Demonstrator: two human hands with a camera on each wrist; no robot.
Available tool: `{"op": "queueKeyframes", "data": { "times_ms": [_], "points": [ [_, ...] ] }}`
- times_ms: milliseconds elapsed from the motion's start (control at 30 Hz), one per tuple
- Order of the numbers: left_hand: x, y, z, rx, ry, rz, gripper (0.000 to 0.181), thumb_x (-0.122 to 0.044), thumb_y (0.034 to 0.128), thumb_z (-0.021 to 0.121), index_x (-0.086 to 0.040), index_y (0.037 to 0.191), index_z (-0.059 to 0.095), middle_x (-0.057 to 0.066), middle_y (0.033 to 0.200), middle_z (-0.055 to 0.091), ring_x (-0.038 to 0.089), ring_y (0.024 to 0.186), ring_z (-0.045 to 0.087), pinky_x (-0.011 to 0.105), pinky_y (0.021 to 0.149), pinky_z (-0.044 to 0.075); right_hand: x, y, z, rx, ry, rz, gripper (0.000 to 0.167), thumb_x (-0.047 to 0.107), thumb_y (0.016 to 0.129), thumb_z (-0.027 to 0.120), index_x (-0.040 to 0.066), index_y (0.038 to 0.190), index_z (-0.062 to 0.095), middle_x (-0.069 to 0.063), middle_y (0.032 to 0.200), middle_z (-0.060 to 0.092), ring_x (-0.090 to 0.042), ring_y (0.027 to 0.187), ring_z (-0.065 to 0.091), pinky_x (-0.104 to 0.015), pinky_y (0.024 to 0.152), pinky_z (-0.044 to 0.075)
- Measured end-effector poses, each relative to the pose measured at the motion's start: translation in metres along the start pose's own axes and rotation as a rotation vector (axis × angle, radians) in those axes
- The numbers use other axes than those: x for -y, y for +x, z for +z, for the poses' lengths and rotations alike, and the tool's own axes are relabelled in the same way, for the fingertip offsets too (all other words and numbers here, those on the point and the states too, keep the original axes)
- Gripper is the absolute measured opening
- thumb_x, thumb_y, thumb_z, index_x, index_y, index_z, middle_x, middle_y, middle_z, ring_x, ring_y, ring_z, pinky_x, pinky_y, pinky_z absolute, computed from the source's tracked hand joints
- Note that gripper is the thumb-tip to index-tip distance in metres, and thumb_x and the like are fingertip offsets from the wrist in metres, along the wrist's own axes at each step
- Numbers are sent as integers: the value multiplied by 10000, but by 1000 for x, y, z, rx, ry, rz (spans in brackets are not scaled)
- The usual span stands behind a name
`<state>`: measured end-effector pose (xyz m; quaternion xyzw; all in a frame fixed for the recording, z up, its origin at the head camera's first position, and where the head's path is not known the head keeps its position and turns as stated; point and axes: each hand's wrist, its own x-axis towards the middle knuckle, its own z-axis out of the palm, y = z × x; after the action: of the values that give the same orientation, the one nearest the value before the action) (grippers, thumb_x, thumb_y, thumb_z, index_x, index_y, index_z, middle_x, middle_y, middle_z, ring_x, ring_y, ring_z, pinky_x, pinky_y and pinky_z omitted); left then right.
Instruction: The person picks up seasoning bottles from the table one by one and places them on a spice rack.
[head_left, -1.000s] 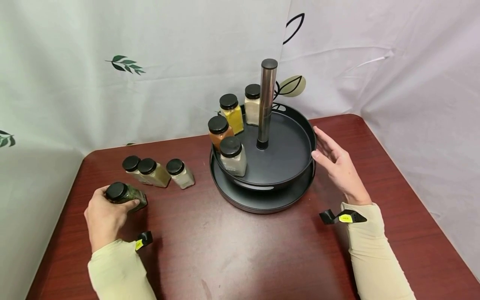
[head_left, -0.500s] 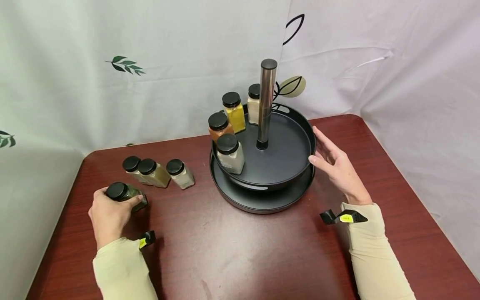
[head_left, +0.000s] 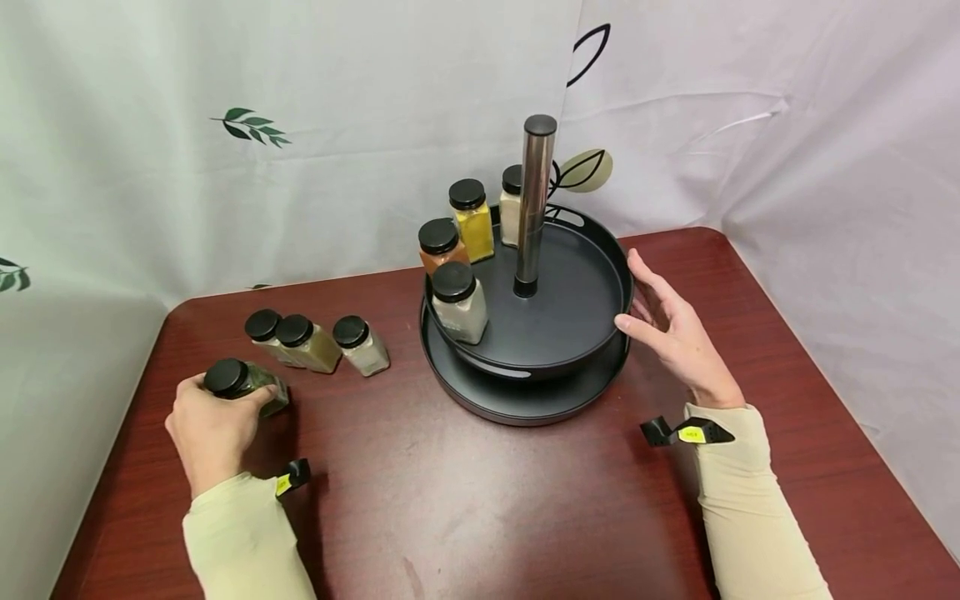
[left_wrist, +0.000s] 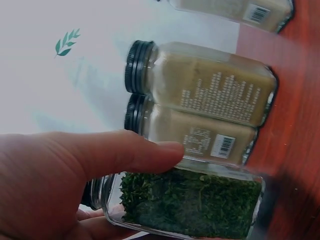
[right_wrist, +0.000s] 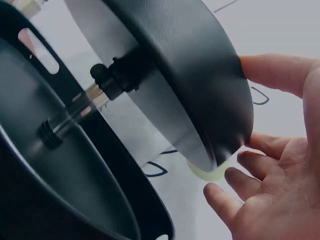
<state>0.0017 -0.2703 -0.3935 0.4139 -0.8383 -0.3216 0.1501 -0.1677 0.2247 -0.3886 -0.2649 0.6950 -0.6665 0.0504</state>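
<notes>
Gripping sq. glass jar [left_wrist: 182,200] of grn. flakes [left_wrist: 220,202], L hand [head_left: 210,429]; R hand [head_left: 675,333] spread against rd. tray [head_left: 577,292].

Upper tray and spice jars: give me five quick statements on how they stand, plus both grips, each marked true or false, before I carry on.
1. The left grip holds the jar of green flakes. True.
2. The upper tray has six jars in view on it. False: four show there.
3. The right grip touches the upper tray. True.
4. The yellow jar stands on the table. False: it stands in the upper tray.
5. The metal post rises outside the upper tray. False: it rises from inside it, near the middle.
6. Every lid in the head view is black. True.
</notes>
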Motion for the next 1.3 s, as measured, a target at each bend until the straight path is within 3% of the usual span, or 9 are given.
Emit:
{"op": "queueKeyframes", "data": {
  "times_ms": [233, 467, 700, 933, 1067, 1133, 1200, 1300],
  "points": [
    [-6, -4, -7, -41, -27, 0, 775, -291, 823, 796, 70, 1428, 472, 335, 1300, 572, 527, 1256, 436, 612, 998, 372, 1, 0, 0, -13, -128, -37, 717, -46, 950, 622, 49, 1579, 290, -14, 1667, 200, -235, 1506, 246, -184, 1125, 305],
    [-15, -12, -13, -84, -67, 12, 781, -282, 817, 795, 39, 1445, 459, 315, 1298, 583, 500, 1306, 380, 586, 1045, 301, 1, 1, 2, -52, -178, -60, 616, -16, 984, 589, 25, 1550, 351, -35, 1641, 277, -226, 1484, 304, -218, 1136, 310],
    [-25, -20, -19, -143, -84, 60, 762, -270, 805, 798, 25, 1432, 482, 310, 1261, 610, 468, 1287, 424, 537, 1105, 245, 1, 2, 5, -113, -144, -93, 463, 8, 1037, 493, -29, 1494, 426, -125, 1599, 349, -191, 1457, 358, -182, 1101, 339],
    [-34, -27, -21, -188, -110, 128, 704, -283, 805, 813, -12, 1396, 545, 269, 1229, 657, 398, 1213, 527, 473, 1117, 227, 0, 2, 5, -97, -30, -93, 493, -42, 1017, 503, -70, 1496, 385, -196, 1605, 304, -237, 1465, 343, -183, 1096, 350],
    [-39, -31, -22, -206, -118, 153, 679, -302, 793, 833, -40, 1369, 586, 248, 1213, 676, 310, 1155, 567, 458, 1107, 235, 1, 2, 5, -77, 22, -70, 547, -42, 1012, 515, -24, 1535, 352, -214, 1597, 313, -237, 1469, 332, -196, 1112, 334],
    [-41, -34, -22, -223, -129, 166, 660, -308, 776, 853, -59, 1338, 615, 171, 1115, 723, 152, 1041, 583, 443, 1092, 246, 2, 2, 4, -65, 33, -53, 571, -31, 1011, 525, -1, 1550, 337, -213, 1597, 314, -239, 1473, 325, -200, 1119, 327],
    [-44, -37, -23, -239, -148, 180, 637, -307, 757, 872, -81, 1307, 641, -8, 957, 728, -1, 933, 540, 431, 1078, 253, 2, 2, 3, -49, 39, -38, 596, -25, 1009, 535, 14, 1562, 317, -205, 1605, 300, -241, 1482, 307, -199, 1126, 314],
    [-48, -43, -23, -248, -185, 212, 598, -304, 740, 888, -107, 1260, 666, -261, 777, 576, -149, 814, 460, 418, 1059, 252, 2, 1, 1, -32, 42, -23, 623, -21, 1005, 546, 16, 1571, 290, -181, 1622, 274, -240, 1491, 286, -191, 1127, 306]
  ]
}}
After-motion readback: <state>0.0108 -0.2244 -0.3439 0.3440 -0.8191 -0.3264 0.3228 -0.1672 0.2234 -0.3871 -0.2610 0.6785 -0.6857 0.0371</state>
